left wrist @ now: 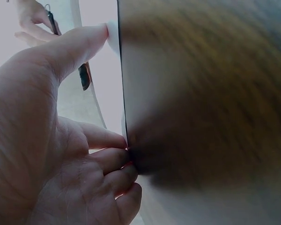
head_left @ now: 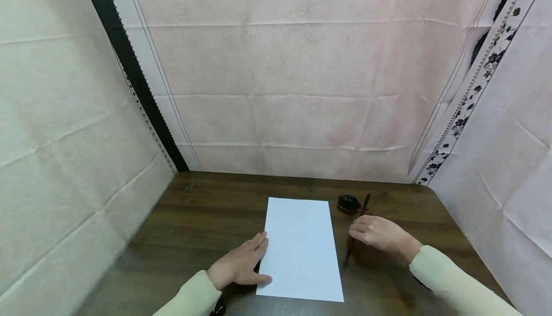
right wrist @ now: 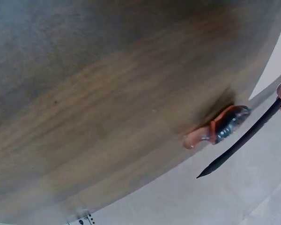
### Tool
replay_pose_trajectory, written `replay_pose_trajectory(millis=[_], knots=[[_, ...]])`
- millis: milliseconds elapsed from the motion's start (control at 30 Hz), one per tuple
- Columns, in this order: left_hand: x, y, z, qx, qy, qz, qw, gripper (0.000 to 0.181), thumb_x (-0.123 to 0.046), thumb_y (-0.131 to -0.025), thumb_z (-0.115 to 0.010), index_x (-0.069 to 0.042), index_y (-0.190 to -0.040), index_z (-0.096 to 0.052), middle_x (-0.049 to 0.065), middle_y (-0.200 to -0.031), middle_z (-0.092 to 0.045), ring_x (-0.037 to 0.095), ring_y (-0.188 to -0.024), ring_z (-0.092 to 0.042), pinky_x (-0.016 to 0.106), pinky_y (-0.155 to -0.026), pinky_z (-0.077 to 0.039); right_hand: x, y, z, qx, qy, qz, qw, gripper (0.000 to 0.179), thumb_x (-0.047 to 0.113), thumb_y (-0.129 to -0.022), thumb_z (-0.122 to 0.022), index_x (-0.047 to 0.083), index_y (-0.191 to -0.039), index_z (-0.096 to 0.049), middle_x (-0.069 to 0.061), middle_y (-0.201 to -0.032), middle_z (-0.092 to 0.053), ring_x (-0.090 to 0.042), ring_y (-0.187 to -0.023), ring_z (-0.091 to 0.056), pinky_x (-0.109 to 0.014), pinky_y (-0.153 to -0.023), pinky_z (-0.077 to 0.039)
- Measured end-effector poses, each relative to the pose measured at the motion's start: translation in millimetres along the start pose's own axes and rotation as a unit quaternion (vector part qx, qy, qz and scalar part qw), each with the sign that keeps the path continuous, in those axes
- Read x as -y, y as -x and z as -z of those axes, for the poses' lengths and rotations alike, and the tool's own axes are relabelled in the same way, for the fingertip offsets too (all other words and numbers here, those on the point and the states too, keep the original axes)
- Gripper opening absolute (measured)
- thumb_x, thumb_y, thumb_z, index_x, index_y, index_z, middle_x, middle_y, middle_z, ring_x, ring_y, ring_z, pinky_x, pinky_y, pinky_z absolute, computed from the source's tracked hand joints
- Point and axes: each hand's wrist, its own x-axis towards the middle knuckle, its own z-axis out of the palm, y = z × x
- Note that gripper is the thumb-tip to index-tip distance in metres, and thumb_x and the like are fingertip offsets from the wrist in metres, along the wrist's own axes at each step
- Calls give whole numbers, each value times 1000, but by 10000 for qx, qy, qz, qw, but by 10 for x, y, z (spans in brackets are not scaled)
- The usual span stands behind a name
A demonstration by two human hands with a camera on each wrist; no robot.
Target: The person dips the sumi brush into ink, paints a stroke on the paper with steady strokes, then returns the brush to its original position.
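Observation:
A sheet of white paper (head_left: pixel 299 249) lies flat on the dark wooden table. My left hand (head_left: pixel 243 261) rests at its left edge, with the thumb (left wrist: pixel 86 42) on the paper's near corner and the fingers along the side. To the right of the paper, my right hand (head_left: pixel 381 232) pinches a slender dark brush (head_left: pixel 366 202). The brush's pointed dark end (right wrist: pixel 220 161) aims away from me, and the other end, blurred, slants down below the hand. Just beyond that hand sits a small glossy black, gourd-shaped object (head_left: pixel 348 203) with a reddish-brown rim and end.
The wooden table (head_left: pixel 207 220) has a rounded far right corner. Pale cloth (head_left: pixel 302 115) hangs behind it, with more cloth on the left (head_left: pixel 77 139) and right (head_left: pixel 509 148). A floral border (head_left: pixel 461 119) runs down the right side.

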Motion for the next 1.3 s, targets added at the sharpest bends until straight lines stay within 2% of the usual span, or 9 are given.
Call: replay_pose_trajectory(millis=[333,533,700,800,900,1000,1100,1200,1300], knots=[[-9,12,26,11,76,40,10000,101,-66,-81,-61,-7,-154,-23,7,-164,-14,24,-152,-17,47,-120,-27,-161,-142,200,-442,2,-64,9990,68,8,-106,-5,9,-100,-73,-2,-99,-74,-17,-91,-70,-31,-79,-58],[-18,17,25,1,60,51,10000,101,-66,-82,-62,-7,-154,-23,8,-164,-14,24,-152,-17,47,-120,-27,-346,-234,387,-800,-296,-505,9951,55,16,-107,-18,4,-104,-72,-6,-99,-75,-20,-91,-71,-33,-78,-59],[-28,24,24,-21,46,45,10000,100,-65,-82,-62,-7,-154,-23,8,-164,-15,24,-152,-18,47,-120,-27,-521,-285,546,-963,-605,-1117,9872,45,25,-106,-31,5,-108,-71,-5,-103,-74,-18,-94,-71,-34,-79,-58],[-31,24,21,-14,81,38,10000,100,-65,-82,-62,-7,-154,-23,8,-164,-14,24,-152,-18,47,-120,-27,-606,-305,638,-1046,-753,-1594,9788,35,28,-103,-44,7,-109,-72,-3,-106,-74,-18,-97,-70,-38,-84,-57],[-31,23,16,-7,96,38,9999,100,-65,-82,-62,-7,-154,-23,8,-164,-14,24,-152,-18,47,-120,-27,-679,-324,714,-1172,-971,-2021,9675,20,17,-93,-64,9,-109,-72,-2,-106,-74,-17,-97,-69,-35,-86,-55],[-35,27,21,-1,83,32,10000,100,-65,-82,-62,-7,-154,-23,8,-164,-14,24,-152,-18,47,-120,-28,-746,-349,762,-1381,-1087,-2335,9563,33,1,-77,-75,10,-108,-73,0,-103,-74,-15,-95,-70,-27,-86,-54],[-37,34,29,-5,83,43,10000,100,-64,-82,-63,-7,-154,-23,8,-164,-15,25,-152,-18,47,-119,-28,-801,-371,788,-1638,-1105,-2657,9436,39,-2,-71,-80,11,-107,-73,0,-101,-75,-14,-92,-71,-16,-84,-53],[-35,42,33,0,96,61,9999,100,-64,-82,-63,-7,-154,-23,8,-164,-15,25,-151,-19,47,-119,-28,-838,-389,801,-1924,-1172,-3073,9246,38,-1,-72,-81,12,-107,-74,-3,-100,-76,-15,-89,-73,-10,-84,-51],[-33,49,36,10,95,82,9999,99,-64,-82,-62,-8,-154,-23,8,-164,-15,25,-152,-18,47,-119,-28,-862,-405,805,-2223,-1587,-3602,8920,31,1,-77,-78,13,-105,-75,-4,-99,-77,-11,-90,-73,-7,-84,-49]])
